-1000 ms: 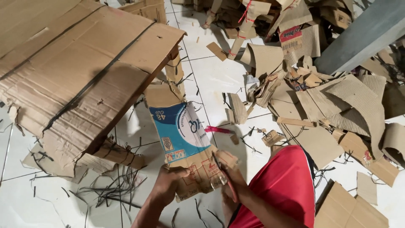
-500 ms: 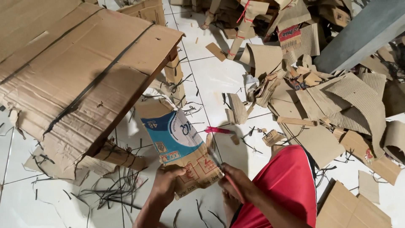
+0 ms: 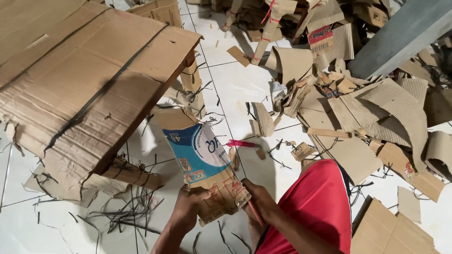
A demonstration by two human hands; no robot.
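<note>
Person sits on a white tiled floor (image 3: 245, 89), red shorts (image 3: 315, 207) at lower right. Both hands hold a strip of cardboard (image 3: 205, 162), blue and white print on its upper part, plain brown with red marks at the lower end. It sits low centre in the view, tilted, top end leaning away to the upper left, above the floor and in front of the knee.

Left hand (image 3: 190, 207) closed around the lower left edge of the strip, fingers curled over the front. Right hand (image 3: 261, 202) closed on the lower right corner, thumb on the face; it also has a thin red stick-like tool (image 3: 255, 212) along the palm, pointing down. Cannot tell what kind of tool.

Just past the strip's right side a pink cutter-like tool (image 3: 242, 144) lies on the floor, apart from the strip.

Left of the strip, a big stack of flattened cardboard sheets (image 3: 80, 80) with a black strap line across, corner overhanging the floor near the strip's top end. Black strap scraps (image 3: 120, 214) scattered on the tiles under the stack and beside the left hand.

Upper right: a loose heap of torn cardboard pieces (image 3: 358, 103), some curled, some corrugated side up. A grey slanted beam (image 3: 400, 35) crosses the top right corner.
</note>
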